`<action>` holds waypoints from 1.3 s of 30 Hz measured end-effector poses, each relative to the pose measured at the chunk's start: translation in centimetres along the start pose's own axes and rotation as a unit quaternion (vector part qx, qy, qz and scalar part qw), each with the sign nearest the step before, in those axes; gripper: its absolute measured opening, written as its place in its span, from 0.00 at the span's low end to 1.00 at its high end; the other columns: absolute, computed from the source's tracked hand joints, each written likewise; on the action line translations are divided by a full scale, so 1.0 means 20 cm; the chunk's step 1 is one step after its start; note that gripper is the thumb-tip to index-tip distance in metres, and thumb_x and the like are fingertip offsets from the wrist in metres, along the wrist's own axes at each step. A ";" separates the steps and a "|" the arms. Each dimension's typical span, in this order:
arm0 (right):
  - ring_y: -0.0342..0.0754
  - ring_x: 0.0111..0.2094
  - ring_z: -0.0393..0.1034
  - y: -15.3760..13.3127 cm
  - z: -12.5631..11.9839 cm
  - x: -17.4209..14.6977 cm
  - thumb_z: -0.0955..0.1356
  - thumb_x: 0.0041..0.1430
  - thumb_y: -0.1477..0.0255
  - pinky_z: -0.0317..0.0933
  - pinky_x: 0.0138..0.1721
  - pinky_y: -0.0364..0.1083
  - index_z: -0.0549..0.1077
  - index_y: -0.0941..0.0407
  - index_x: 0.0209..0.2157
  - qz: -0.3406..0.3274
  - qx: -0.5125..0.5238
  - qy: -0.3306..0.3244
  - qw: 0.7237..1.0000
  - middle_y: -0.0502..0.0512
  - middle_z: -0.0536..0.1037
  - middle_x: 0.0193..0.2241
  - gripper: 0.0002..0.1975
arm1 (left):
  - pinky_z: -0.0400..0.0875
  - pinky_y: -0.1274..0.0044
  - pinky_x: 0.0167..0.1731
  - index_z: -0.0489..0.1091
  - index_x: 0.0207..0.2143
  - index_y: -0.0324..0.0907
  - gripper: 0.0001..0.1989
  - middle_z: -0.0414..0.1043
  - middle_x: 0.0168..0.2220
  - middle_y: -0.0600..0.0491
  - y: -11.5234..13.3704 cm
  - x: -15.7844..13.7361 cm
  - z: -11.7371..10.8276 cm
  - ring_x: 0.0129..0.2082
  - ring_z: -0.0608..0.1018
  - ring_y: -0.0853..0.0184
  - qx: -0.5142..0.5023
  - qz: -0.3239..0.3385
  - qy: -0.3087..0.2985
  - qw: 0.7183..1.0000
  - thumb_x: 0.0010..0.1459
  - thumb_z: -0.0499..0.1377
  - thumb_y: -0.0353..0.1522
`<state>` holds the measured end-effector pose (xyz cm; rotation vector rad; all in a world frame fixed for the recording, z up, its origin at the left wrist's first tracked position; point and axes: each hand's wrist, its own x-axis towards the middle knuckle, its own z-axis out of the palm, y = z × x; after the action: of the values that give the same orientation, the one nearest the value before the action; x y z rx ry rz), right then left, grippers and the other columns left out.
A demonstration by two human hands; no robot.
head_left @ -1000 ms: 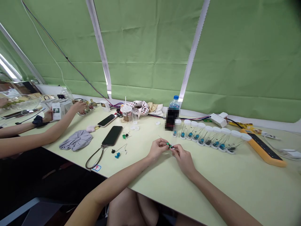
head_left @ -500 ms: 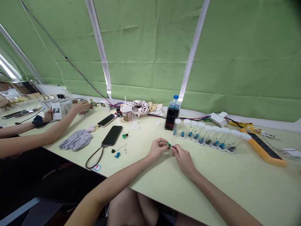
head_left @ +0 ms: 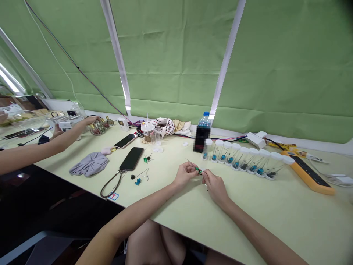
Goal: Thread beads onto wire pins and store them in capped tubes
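My left hand [head_left: 185, 176] is closed in a pinch around a small green plastic piece [head_left: 197, 169], with a thin wire sticking out above the fingers. Close beside it, my right hand [head_left: 216, 187] pinches a thin wire [head_left: 206, 186] that shows below the fingertips and has a dark tip. How the wire meets the green piece is too small to make out. To the left on the table lie a blue plastic piece [head_left: 137, 182], a black round piece [head_left: 132, 177] with bent wires near it, and another green piece [head_left: 145, 159].
Several clear containers with white lids [head_left: 240, 158] stand in a row, holding blue and dark pieces with wires. An orange power strip [head_left: 311, 173] lies at the right. A phone [head_left: 131, 159], grey cloth [head_left: 89, 164], cup [head_left: 149, 132] and bottle [head_left: 204, 120] are around. Another person's arm [head_left: 59, 141] reaches in from the left.
My right fingertips have shifted slightly right, away from the green piece; my left hand stays in place. At the far left, the other person's hand has moved a little and the white box is lowered.
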<state>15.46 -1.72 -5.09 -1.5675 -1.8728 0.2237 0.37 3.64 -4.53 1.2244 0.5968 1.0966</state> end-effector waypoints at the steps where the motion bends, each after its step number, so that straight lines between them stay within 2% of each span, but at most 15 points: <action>1: 0.47 0.24 0.70 0.00 0.00 0.00 0.52 0.65 0.59 0.57 0.28 0.43 0.66 0.53 0.35 0.001 0.001 0.004 1.000 0.50 0.76 0.23 0.18 | 0.70 0.74 0.36 0.68 0.32 0.37 0.14 0.75 0.29 0.48 0.00 0.00 0.00 0.30 0.77 0.67 0.000 -0.002 0.004 1.000 0.44 0.66 0.33; 5: 0.48 0.25 0.70 0.01 0.02 0.00 0.57 0.62 0.57 0.58 0.28 0.43 0.64 0.53 0.40 -0.004 0.006 0.034 0.999 0.51 0.76 0.27 0.16 | 0.70 0.74 0.35 0.68 0.32 0.36 0.13 0.74 0.28 0.49 0.00 0.00 -0.01 0.29 0.76 0.67 0.009 -0.007 0.025 1.000 0.45 0.66 0.33; 11: 0.48 0.26 0.71 0.02 0.03 0.00 0.57 0.62 0.61 0.59 0.29 0.44 0.65 0.54 0.40 -0.011 0.007 0.043 0.999 0.52 0.77 0.29 0.13 | 0.70 0.74 0.36 0.68 0.32 0.36 0.14 0.75 0.28 0.48 0.01 0.00 0.00 0.29 0.77 0.67 -0.005 -0.016 0.019 1.000 0.43 0.66 0.33; 29: 0.47 0.22 0.68 0.01 0.02 0.00 0.52 0.65 0.60 0.56 0.28 0.43 0.65 0.53 0.33 -0.006 -0.012 0.000 1.000 0.49 0.72 0.20 0.18 | 0.69 0.74 0.36 0.69 0.31 0.36 0.13 0.75 0.30 0.47 0.00 0.00 0.00 0.31 0.76 0.67 0.021 -0.017 0.016 1.000 0.43 0.66 0.32; 35: 0.47 0.25 0.70 0.01 0.02 0.00 0.56 0.64 0.59 0.58 0.29 0.43 0.64 0.53 0.40 -0.008 -0.001 0.021 1.000 0.50 0.76 0.26 0.14 | 0.69 0.75 0.34 0.68 0.31 0.36 0.13 0.75 0.28 0.48 0.00 0.01 -0.01 0.29 0.77 0.67 0.019 -0.032 0.042 0.998 0.43 0.66 0.31; 39: 0.47 0.26 0.71 0.02 0.03 0.00 0.57 0.63 0.62 0.58 0.29 0.43 0.65 0.53 0.38 -0.024 -0.004 0.042 0.999 0.51 0.77 0.29 0.12 | 0.69 0.74 0.36 0.68 0.31 0.36 0.13 0.75 0.28 0.48 0.00 0.01 -0.02 0.30 0.77 0.67 0.014 -0.034 0.042 0.998 0.43 0.66 0.31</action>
<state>15.39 -1.54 -5.72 -1.5128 -1.8448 0.1275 0.15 3.92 -4.67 1.1790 0.7151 1.0903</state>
